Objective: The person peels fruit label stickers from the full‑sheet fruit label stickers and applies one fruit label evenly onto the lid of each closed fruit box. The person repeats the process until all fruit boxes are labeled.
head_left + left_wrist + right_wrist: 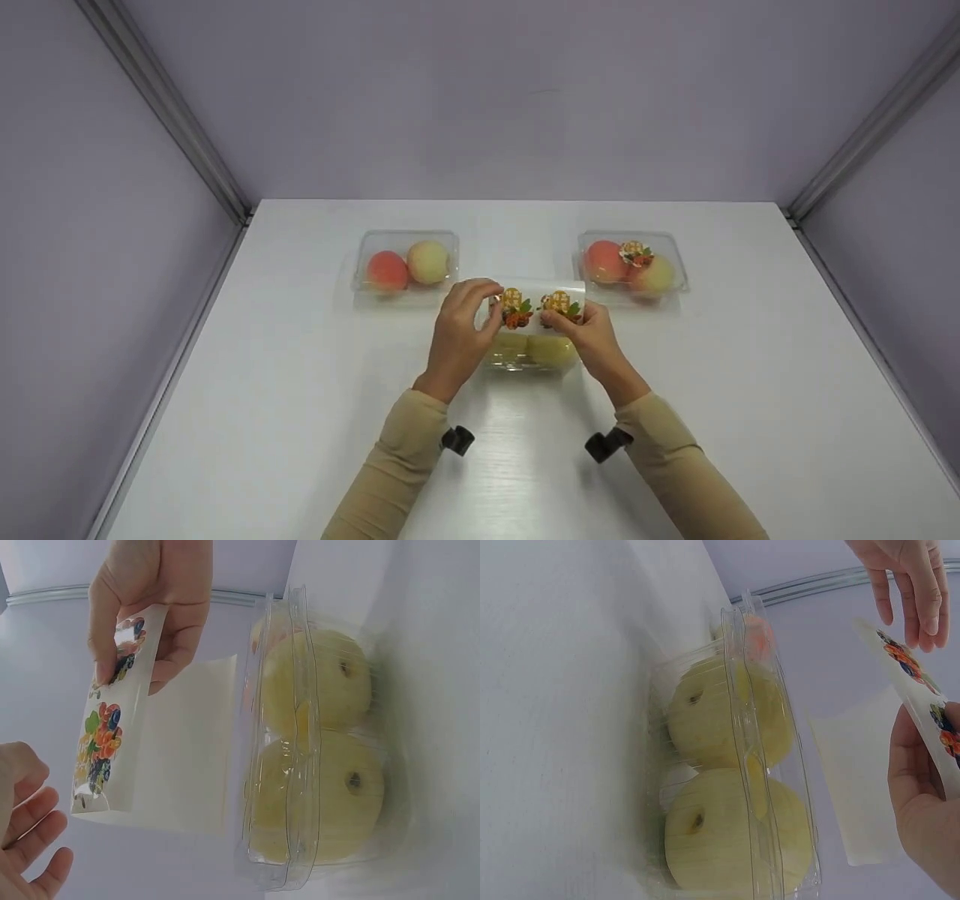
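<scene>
My right hand (598,341) pinches a white strip of stickers (124,720), thumb on the printed face and fingers behind it. Colourful fruit pictures with yellow lettering run along the strip. Beside its other end is my left hand (461,330), thumb and fingers spread apart; both wrist views show a gap between this hand (911,585) and the strip. Below the strip sits a closed clear plastic box (517,366) with two pale yellow-green fruits (322,795) inside, its top partly covered by the strip in the head view.
At the back left stands a clear box (409,236) with a red and a pale yellow fruit. Another such box (667,240), back right, carries a fruit sticker (636,253) on its lid. Grey-lilac walls (480,97) enclose the white table (300,420) at the back and sides.
</scene>
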The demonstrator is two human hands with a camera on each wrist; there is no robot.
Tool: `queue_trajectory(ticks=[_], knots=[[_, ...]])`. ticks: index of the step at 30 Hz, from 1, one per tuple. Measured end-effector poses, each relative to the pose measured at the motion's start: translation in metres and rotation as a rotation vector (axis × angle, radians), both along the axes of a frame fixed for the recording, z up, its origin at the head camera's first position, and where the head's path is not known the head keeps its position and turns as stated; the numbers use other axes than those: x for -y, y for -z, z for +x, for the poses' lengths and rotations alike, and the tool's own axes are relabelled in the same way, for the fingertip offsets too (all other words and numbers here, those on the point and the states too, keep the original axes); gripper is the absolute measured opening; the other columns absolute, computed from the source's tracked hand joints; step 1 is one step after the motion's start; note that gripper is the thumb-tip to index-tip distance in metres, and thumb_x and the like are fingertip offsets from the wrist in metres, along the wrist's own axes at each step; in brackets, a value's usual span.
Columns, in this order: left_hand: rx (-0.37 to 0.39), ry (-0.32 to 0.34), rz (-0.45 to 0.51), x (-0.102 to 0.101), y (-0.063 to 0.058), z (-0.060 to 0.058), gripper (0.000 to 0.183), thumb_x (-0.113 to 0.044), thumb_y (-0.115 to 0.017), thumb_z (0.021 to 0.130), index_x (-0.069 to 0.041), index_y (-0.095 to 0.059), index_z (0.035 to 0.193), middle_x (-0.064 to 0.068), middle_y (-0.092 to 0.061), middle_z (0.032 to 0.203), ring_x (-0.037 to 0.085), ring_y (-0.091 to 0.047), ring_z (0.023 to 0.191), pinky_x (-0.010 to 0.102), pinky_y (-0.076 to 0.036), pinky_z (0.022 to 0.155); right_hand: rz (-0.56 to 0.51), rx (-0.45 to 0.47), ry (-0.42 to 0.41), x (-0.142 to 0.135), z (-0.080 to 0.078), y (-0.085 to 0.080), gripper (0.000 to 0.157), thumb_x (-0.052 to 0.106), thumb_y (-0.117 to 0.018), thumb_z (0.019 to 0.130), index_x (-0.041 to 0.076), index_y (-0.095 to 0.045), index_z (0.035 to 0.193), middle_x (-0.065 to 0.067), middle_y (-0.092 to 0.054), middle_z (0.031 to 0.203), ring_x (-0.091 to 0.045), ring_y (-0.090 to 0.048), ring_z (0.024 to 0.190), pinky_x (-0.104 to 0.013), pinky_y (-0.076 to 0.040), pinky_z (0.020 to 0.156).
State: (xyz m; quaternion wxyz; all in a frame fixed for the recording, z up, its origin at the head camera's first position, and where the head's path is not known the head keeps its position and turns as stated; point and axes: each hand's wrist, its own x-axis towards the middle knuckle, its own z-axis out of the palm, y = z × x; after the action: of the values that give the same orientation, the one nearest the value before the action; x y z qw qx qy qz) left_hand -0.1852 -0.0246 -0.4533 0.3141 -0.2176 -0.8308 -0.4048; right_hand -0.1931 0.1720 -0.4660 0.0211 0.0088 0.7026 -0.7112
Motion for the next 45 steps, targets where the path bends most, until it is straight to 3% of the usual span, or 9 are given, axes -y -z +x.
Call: queue_trajectory(ticks=[13,25,40,45], knots=[[0.075,0.003,-0.08,-0.001,0.007,-0.001,0.025,-0.012,-0.066,0.089,-0.006,-0.067,0.114,0.007,-0.066,0.116,0.019,-0.06,0.112,0.034,-0.049,0.098,0.014,-0.034,-0.048,0.002,0.004,0.002,0.023,0.003,-0.067,0.087,-0.009,-0.064,0.106,0.009,-0.072,0.085,-0.002,-0.066,0.079,-0.02,-0.053,0.075],[0.118,0.025,-0.058,0.0,0.011,0.0,0.016,-0.012,-0.066,0.09,-0.006,-0.069,0.105,0.007,-0.067,0.105,0.018,-0.063,0.101,0.032,-0.052,0.091,0.018,-0.044,-0.061,0.004,0.006,0.002,0.024,0.0,-0.064,0.088,-0.009,-0.061,0.11,0.011,-0.07,0.087,-0.003,-0.066,0.082,-0.02,-0.055,0.076],[0.143,0.041,-0.041,0.0,0.009,0.0,0.013,-0.014,-0.065,0.091,-0.008,-0.069,0.101,0.005,-0.068,0.103,0.016,-0.064,0.097,0.029,-0.053,0.089,0.046,-0.072,-0.011,0.007,0.008,0.002,0.023,-0.003,-0.067,0.085,-0.011,-0.063,0.106,0.009,-0.069,0.084,-0.002,-0.065,0.077,-0.018,-0.054,0.071],[0.12,0.028,-0.03,0.0,0.01,0.0,0.011,-0.013,-0.067,0.089,-0.008,-0.069,0.099,0.006,-0.068,0.102,0.016,-0.064,0.096,0.028,-0.053,0.088,0.034,-0.069,-0.011,0.008,0.01,0.003,0.025,0.002,-0.07,0.084,-0.011,-0.064,0.104,0.004,-0.071,0.084,-0.002,-0.063,0.074,-0.018,-0.053,0.069]])
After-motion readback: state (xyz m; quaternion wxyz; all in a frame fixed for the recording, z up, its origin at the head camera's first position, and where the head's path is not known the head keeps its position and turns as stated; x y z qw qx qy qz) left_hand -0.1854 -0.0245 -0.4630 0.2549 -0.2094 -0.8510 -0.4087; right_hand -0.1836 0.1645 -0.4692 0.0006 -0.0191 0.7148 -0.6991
